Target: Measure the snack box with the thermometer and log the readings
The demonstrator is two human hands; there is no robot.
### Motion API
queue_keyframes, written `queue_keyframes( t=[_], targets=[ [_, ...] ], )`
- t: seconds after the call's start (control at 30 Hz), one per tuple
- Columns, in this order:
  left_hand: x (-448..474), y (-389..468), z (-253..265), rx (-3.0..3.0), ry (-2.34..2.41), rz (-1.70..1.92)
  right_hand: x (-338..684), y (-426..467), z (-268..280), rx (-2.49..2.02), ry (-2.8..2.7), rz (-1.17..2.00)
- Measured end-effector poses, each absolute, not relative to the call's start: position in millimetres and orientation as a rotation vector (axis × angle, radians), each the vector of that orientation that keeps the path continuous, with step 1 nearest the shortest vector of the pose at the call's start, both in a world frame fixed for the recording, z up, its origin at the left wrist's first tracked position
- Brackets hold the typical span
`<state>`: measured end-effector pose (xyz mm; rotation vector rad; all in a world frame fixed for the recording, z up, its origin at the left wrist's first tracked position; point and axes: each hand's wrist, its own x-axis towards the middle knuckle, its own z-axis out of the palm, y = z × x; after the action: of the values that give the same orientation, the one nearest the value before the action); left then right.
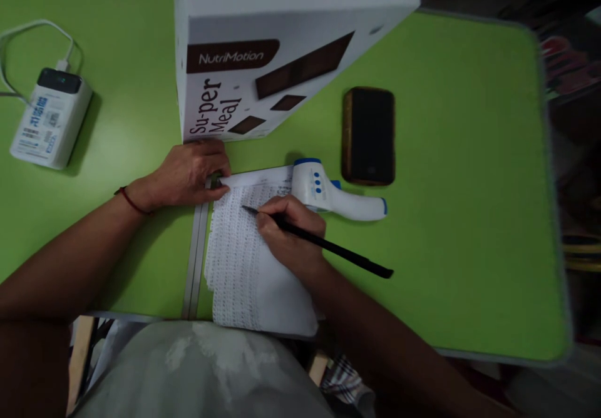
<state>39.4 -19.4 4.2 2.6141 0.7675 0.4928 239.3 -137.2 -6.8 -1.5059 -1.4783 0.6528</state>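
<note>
My right hand (295, 230) is closed around a long black pen (347, 254), its tip pointing left over the handwritten rows. Beneath it lies a sheet of paper (282, 290) covered with dense lines of small writing on its left side and blank at lower right. At the sheet's upper left corner, my left hand (192, 171) has its fingers curled around a small dark thing (216, 180) that I cannot make out. A white and blue infrared thermometer (312, 183) rests across the upper right of the paper, just beyond my right hand.
A tall white NutriMotion box (225, 30) stands behind my left hand. Right of it lies a black phone (370, 135) in a brown case. A white power bank (54, 117) with a cable (47, 22) sits at left. The green folding table (469, 218) has a metal seam.
</note>
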Motion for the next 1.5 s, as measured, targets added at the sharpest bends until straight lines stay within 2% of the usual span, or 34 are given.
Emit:
queue_keyframes(
  t=[1.1,1.5],
  targets=[
    [39.5,-18.5,3.6,2.597,0.752,0.51,238.3,-139.2,-7.5,-1.511,-1.428,0.592],
    [39.3,-18.5,2.5,2.607,0.753,0.52,241.0,-139.4,-6.1,-1.474,-1.532,0.717]
  ],
)
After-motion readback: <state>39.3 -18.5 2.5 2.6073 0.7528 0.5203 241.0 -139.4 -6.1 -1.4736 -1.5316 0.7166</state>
